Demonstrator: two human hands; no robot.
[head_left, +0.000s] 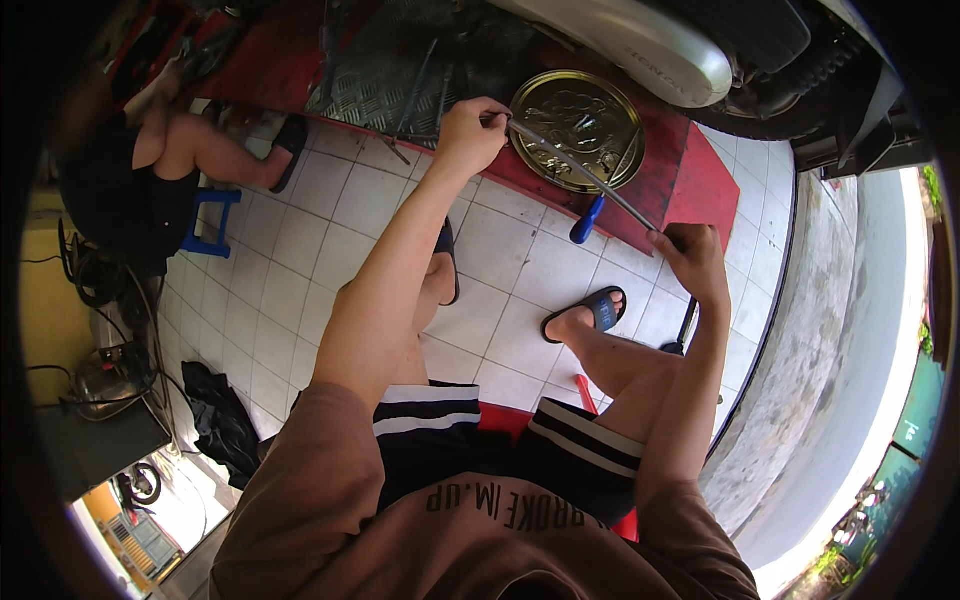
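Observation:
My left hand (472, 137) is closed around the far left end of a long, thin grey metal rod (582, 172). The rod slants down to my right hand (692, 262), whose fingers pinch its other end. It is held in the air over a round gold tray (516, 112), and part of the tray's front rim is behind it. Small metal parts, too indistinct to name, lie in the tray. Below the rod, a tool with a blue handle (588, 222) sticks out past the front edge of a red platform (700, 170); its working end is hidden.
A motorcycle's silver cover (660, 55) and dark tyre stand beyond the tray. Tools lie on the metal tread plate (385, 60). At left, another person's bare leg (220, 145) is beside a blue stool (210, 222). A wall (790, 390) bounds the tiled floor at right.

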